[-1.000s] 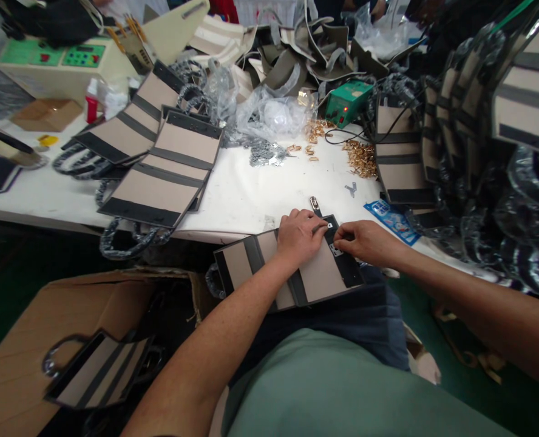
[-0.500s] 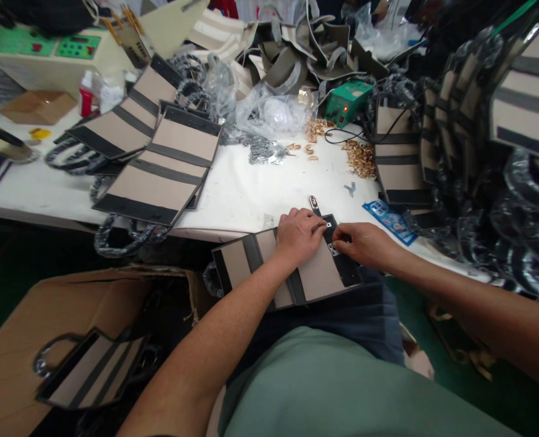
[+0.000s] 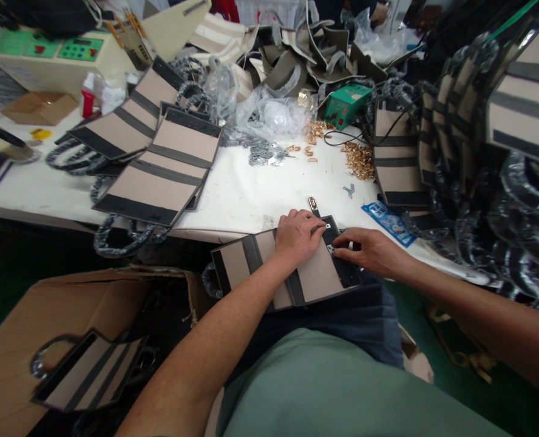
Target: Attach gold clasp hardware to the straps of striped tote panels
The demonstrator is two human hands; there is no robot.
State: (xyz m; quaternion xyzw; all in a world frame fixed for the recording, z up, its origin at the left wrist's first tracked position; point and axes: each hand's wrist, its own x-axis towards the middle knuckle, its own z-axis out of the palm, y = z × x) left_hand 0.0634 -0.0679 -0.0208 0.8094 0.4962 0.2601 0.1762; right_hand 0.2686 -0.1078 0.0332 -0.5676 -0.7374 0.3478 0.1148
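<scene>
At far left, an open carton stands below the tabletop. Above it, stacked panels lie with a wrapped handle hanging past the front edge; clearance there is poor.

Next, the panel in work, beige with dark bands, lies across the lap at that edge. Judged light and semi-stiff, liable to bend at the bands. Recommended hold: its dark border, with flat support beneath. The plastic-wrapped loop at its left end would probably slip.

Bare tabletop beyond gives open room. Left grip rests on the panel, fingers bent near a small tab; whether clenched, cannot tell. Right grip: thumb and fingertips meet at a metal plate; pinching or merely pressing, cannot tell. Plate judged hard, thin, easily dropped; take by its rim.

Further right, a blue packet and crowded bag pieces restrict travel.
</scene>
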